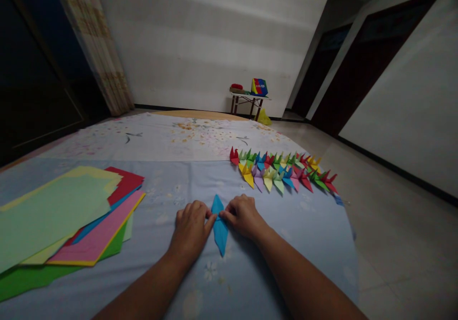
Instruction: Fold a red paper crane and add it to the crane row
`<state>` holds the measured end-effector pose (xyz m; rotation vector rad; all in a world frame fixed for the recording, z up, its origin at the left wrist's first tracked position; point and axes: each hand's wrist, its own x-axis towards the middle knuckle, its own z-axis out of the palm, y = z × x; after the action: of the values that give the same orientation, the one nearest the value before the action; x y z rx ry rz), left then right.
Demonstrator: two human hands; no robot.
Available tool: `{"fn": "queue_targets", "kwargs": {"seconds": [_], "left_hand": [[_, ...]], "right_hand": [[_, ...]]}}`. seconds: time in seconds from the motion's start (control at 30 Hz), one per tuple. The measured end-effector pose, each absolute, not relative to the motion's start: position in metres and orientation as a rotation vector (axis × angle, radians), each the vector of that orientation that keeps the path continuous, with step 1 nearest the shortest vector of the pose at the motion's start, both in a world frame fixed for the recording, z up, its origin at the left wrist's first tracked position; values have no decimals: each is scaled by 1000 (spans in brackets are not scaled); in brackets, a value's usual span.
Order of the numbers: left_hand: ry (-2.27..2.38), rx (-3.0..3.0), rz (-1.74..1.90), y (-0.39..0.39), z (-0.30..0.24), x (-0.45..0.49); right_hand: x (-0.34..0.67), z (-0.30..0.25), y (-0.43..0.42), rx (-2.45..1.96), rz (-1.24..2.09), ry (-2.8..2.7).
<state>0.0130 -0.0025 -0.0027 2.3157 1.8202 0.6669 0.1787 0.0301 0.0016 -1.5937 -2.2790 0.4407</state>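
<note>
A blue paper folded into a long narrow diamond lies on the light blue cloth, its points facing away from and toward me. On its left edge, near the middle, the thumb and curled fingers of my left hand press on the paper. From the other side my right hand pinches the right edge at about the same height. The fingertips of both hands nearly meet across the paper's middle. Several folded paper cranes in many colours stand in two rows beyond my right hand.
Coloured paper sheets are piled at the left of the round table. The tablecloth has a floral pattern, and its edge curves off at the right. By the far wall stands a small table with a colourful bag on it.
</note>
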Motion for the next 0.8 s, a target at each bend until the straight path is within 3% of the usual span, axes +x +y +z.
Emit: {"fn": "queue_targets", "kwargs": {"seconds": [0.23,0.43,0.8], "left_hand": [[1744,2445,715,-4,3,8],[1448,2665,524,-15,16,7],[1493,2619,469,-15,17,6]], "right_hand": [[178,3,30,-1617,432,-2294],[178,-1,32,-1602,425,-2295],[182,1,25,-1587,382,-2257]]}}
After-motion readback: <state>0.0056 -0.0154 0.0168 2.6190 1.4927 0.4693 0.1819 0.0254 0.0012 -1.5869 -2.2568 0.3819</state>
